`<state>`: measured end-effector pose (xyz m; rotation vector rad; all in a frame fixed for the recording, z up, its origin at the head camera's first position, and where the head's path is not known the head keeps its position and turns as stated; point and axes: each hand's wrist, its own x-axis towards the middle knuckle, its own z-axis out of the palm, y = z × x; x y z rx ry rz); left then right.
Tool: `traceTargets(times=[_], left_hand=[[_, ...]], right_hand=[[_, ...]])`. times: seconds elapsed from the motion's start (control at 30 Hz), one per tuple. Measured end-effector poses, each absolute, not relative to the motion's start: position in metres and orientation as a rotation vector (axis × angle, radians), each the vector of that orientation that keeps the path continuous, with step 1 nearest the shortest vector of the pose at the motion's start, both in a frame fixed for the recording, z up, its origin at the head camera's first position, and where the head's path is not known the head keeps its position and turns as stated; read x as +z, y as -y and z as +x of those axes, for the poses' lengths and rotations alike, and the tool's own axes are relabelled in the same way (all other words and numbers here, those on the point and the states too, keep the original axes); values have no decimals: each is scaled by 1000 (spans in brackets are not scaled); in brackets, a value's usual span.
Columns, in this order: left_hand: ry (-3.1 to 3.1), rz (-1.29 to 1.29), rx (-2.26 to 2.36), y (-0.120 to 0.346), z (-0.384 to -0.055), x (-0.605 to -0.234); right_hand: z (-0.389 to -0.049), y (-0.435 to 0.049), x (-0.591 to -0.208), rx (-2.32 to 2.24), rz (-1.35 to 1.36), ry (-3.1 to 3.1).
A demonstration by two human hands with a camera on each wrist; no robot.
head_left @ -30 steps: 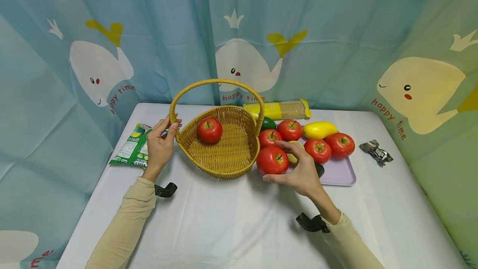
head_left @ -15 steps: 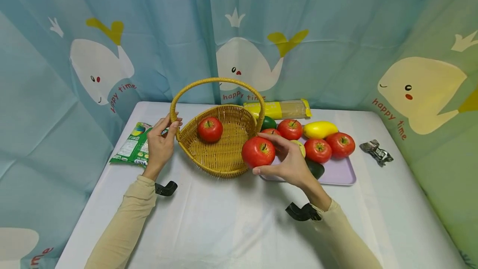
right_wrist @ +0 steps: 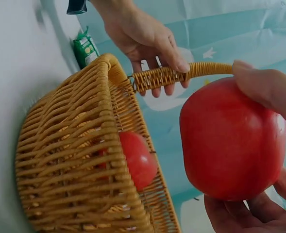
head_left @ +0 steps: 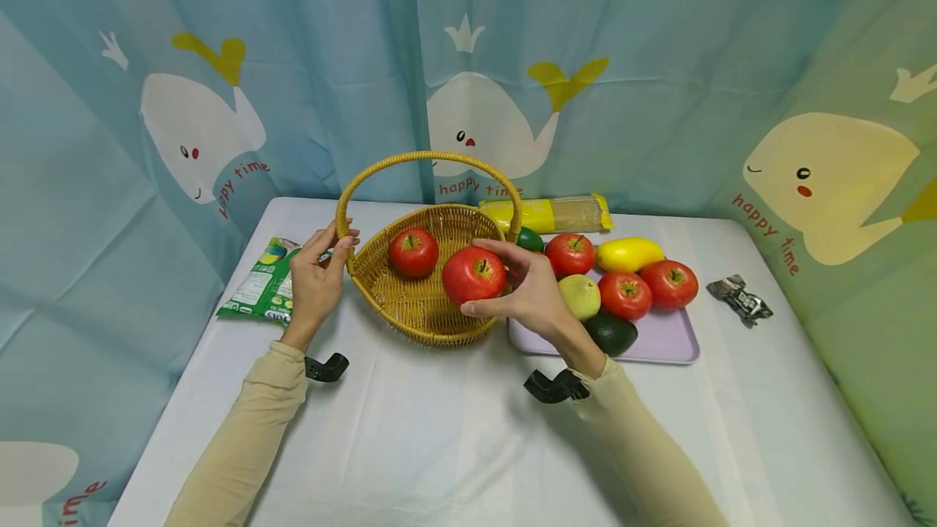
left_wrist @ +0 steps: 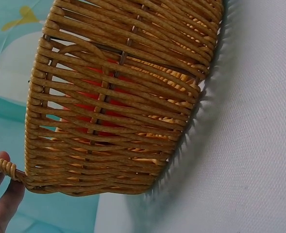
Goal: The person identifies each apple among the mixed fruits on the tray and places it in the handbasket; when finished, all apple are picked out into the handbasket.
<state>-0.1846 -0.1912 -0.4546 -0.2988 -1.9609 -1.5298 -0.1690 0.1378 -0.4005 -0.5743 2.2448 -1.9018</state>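
Note:
My left hand (head_left: 317, 276) grips the left end of the handle of a wicker basket (head_left: 381, 309). One red apple (head_left: 414, 252) lies inside it toward the left, and its red shows through the weave in the left wrist view. Over the right part of the basket, my right hand (head_left: 533, 291) holds another red apple (head_left: 473, 275) between thumb and fingers. The right wrist view shows this held apple above the rim, apart from the wicker. To the right, a lilac tray (head_left: 669, 341) bears several red apples, a yellow mango-like fruit (head_left: 629, 254), a pale green fruit (head_left: 580, 297) and a dark green avocado (head_left: 612, 334).
A green snack bag (head_left: 259, 287) lies left of the basket, partly behind my left hand. Behind basket and tray is a yellow packet of noodles (head_left: 564, 215). A small black wrapped packet (head_left: 739, 299) lies right of the tray. A blue curtain (head_left: 351, 63) borders the table's back.
My right hand has carried the apple leftward from beside the tray to over the basket. The pale green fruit and avocado have come into fuller view. My left hand keeps its hold.

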Motion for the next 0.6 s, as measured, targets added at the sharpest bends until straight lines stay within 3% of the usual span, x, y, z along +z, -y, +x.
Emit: traceTargets(times=[0.6], left_hand=[[1950, -313, -1568, 193, -185, -455]], right_hand=[[-196, -106, -401, -1941, -451, -2276]])
